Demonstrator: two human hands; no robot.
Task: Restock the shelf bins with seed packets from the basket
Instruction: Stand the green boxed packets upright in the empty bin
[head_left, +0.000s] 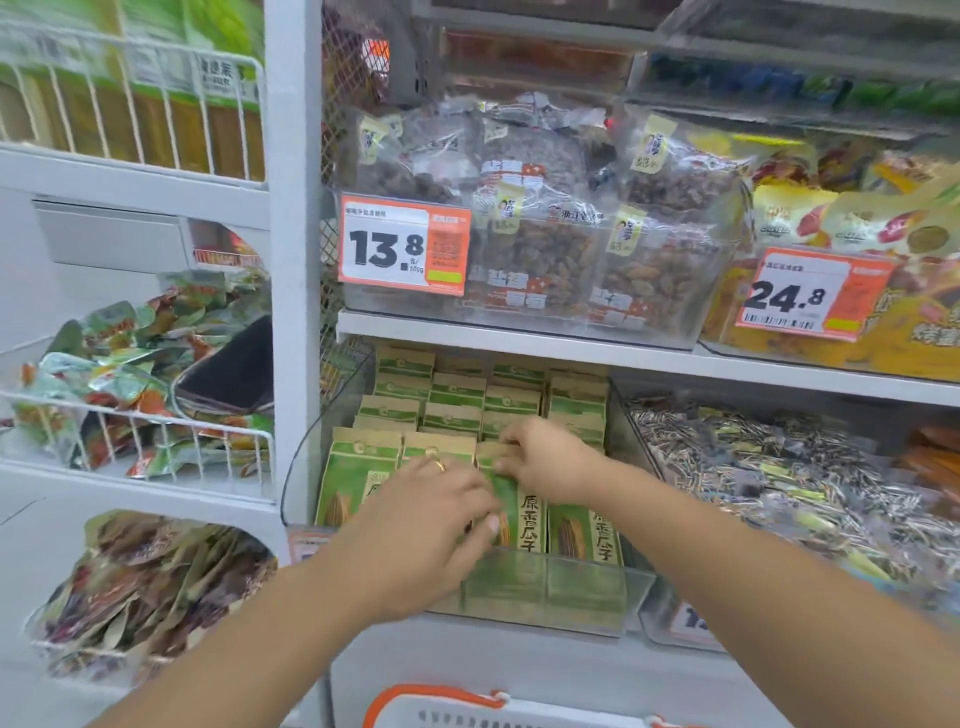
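A clear plastic shelf bin (582, 597) holds rows of green and tan seed packets (457, 400). Both hands reach into its front row. My left hand (431, 519), with a gold ring, holds the face of a front packet (530, 519), thumb on the front. My right hand (545, 457) pinches the top edge of the same packet. The white basket with an orange rim (441, 699) shows at the bottom edge, its contents hidden.
Above, a clear bin of nut bags (597, 249) carries a 13.8 price tag (400, 249). To the right lies a bin of small sunflower seed packs (769, 467). White wire baskets of snack packs (135, 415) stand on the left, beyond a white shelf post (296, 260).
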